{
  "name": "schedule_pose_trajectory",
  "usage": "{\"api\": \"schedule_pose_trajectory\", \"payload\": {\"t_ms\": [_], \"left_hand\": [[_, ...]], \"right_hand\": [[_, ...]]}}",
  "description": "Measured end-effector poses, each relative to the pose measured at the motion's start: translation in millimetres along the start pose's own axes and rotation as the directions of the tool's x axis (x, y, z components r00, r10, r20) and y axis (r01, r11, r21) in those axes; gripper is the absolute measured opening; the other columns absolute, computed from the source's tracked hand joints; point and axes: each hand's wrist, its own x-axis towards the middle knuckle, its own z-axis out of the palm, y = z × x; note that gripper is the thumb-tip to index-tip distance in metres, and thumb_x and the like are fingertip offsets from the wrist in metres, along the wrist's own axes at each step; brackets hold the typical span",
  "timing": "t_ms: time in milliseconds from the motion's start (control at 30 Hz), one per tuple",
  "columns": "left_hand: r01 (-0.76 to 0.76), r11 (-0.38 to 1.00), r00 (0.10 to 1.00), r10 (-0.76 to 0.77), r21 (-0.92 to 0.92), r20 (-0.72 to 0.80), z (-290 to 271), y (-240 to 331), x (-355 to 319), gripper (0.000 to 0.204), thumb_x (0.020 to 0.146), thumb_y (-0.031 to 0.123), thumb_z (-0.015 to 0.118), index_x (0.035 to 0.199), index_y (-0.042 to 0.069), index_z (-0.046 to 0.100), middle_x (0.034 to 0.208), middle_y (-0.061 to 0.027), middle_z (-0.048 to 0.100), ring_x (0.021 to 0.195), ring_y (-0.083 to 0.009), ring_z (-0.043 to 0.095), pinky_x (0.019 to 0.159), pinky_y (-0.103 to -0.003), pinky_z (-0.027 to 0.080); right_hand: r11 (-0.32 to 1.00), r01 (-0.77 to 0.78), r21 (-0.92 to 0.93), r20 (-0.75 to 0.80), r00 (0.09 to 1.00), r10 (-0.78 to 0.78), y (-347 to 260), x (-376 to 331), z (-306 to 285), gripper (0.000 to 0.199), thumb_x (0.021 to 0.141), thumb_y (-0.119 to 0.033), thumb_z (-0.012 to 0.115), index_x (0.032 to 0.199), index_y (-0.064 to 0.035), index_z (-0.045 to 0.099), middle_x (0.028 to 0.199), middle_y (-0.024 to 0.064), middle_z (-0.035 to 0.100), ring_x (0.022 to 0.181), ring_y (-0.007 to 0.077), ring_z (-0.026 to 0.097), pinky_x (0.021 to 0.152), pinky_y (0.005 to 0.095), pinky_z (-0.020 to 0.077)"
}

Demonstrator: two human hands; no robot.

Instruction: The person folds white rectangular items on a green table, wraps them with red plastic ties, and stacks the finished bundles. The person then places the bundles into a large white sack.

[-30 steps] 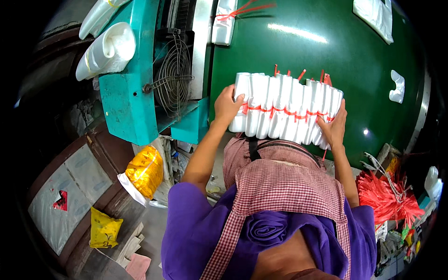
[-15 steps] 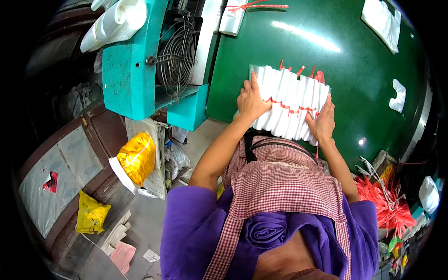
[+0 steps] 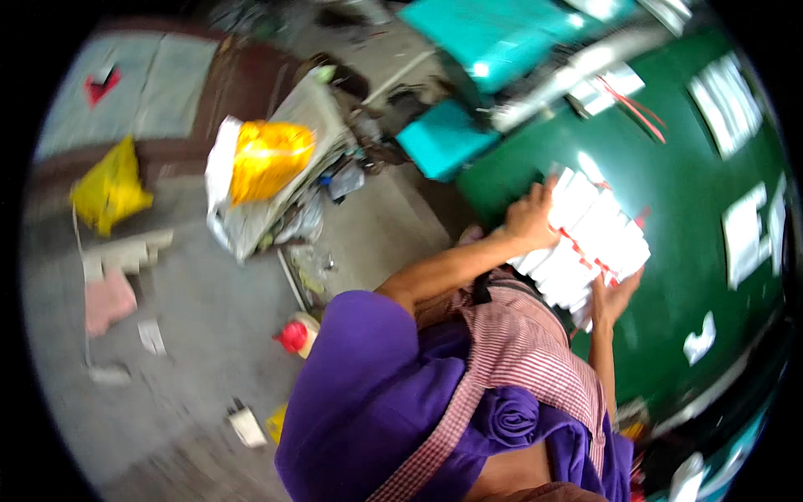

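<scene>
Several white plastic rolls, each banded with a red tie, lie side by side as one bundle (image 3: pixel 588 230) at the near edge of the green table (image 3: pixel 690 197). My left hand (image 3: pixel 533 219) grips the bundle's left end, fingers over the far side and thumb on the rolls. At the other end, my right hand (image 3: pixel 616 299) clasps it, thumb on the near face and fingers wrapped behind. The rolls are squeezed together between my two hands, close to my checked apron (image 3: pixel 535 322). The picture is somewhat blurred.
Flat white plastic pieces (image 3: pixel 744 234) and a white pack with a red tie (image 3: pixel 609 90) lie on the table. A teal machine (image 3: pixel 510 42) stands at its left. Further left are an orange-yellow bag (image 3: pixel 272 159), a yellow bag (image 3: pixel 110 191) and a red-capped bottle (image 3: pixel 294 336).
My view has swung to the left, showing more floor. The bundle now appears tilted and farther right in the picture, with both hands keeping their hold on its ends.
</scene>
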Motion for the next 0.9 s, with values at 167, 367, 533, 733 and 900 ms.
{"api": "schedule_pose_trajectory", "payload": {"t_ms": [167, 367, 533, 733, 900], "left_hand": [[0.047, 0.993, 0.969, -0.072, -0.11, -0.235, -46, 8, -45, 0.101, 0.065, 0.031, 0.074, 0.145, 0.007, 0.016, 0.117, -0.0239, 0.047, 0.098, -0.0442, 0.056, 0.082, -0.05, 0.048], [0.189, 0.967, 0.885, -0.243, -0.172, -0.398, -109, 34, -114, 0.1, 0.067, 0.031, 0.072, 0.145, 0.006, 0.014, 0.125, -0.0291, 0.044, 0.104, -0.047, 0.054, 0.087, -0.049, 0.047], [0.254, 0.936, 0.71, -0.351, -0.244, -0.611, -197, 49, -193, 0.101, 0.066, 0.026, 0.072, 0.145, 0.006, 0.013, 0.124, -0.026, 0.046, 0.105, -0.0457, 0.054, 0.086, -0.051, 0.047], [0.322, 0.876, 0.405, -0.469, -0.358, -0.784, -307, -94, -309, 0.097, 0.066, 0.013, 0.073, 0.143, 0.001, 0.016, 0.129, -0.026, 0.046, 0.107, -0.0404, 0.057, 0.089, -0.044, 0.048], [0.44, 0.751, 0.119, -0.593, -0.493, -0.797, -405, -174, -376, 0.093, 0.068, 0.007, 0.07, 0.143, -0.003, 0.016, 0.13, -0.0284, 0.046, 0.119, -0.0364, 0.05, 0.1, -0.04, 0.04]], "right_hand": [[0.976, 0.171, 0.133, 0.045, 0.983, -0.178, -49, 1, -12, 0.093, 0.069, -0.01, 0.073, 0.143, 0.0063, 0.019, 0.145, 0.0226, 0.028, 0.136, 0.0316, 0.027, 0.113, 0.0388, 0.0197], [0.905, 0.352, 0.238, 0.115, 0.915, -0.386, -109, -2, -35, 0.093, 0.07, -0.011, 0.074, 0.144, 0.0031, 0.02, 0.147, 0.0206, 0.028, 0.137, 0.0309, 0.027, 0.113, 0.0395, 0.0186], [0.806, 0.521, 0.283, 0.185, 0.794, -0.579, -223, -25, -61, 0.091, 0.07, -0.006, 0.071, 0.145, 0.0045, 0.018, 0.147, 0.0207, 0.028, 0.136, 0.0304, 0.027, 0.112, 0.0375, 0.0192], [0.607, 0.63, 0.485, 0.306, 0.527, -0.793, -411, -122, 62, 0.091, 0.067, -0.006, 0.07, 0.144, 0.0009, 0.021, 0.128, 0.0232, 0.042, 0.118, 0.0351, 0.047, 0.098, 0.0374, 0.0393], [0.43, 0.701, 0.569, 0.347, 0.269, -0.898, -553, -188, 164, 0.095, 0.067, -0.013, 0.072, 0.144, -0.0008, 0.018, 0.118, 0.0246, 0.045, 0.1, 0.0412, 0.053, 0.082, 0.0447, 0.0487]]}}
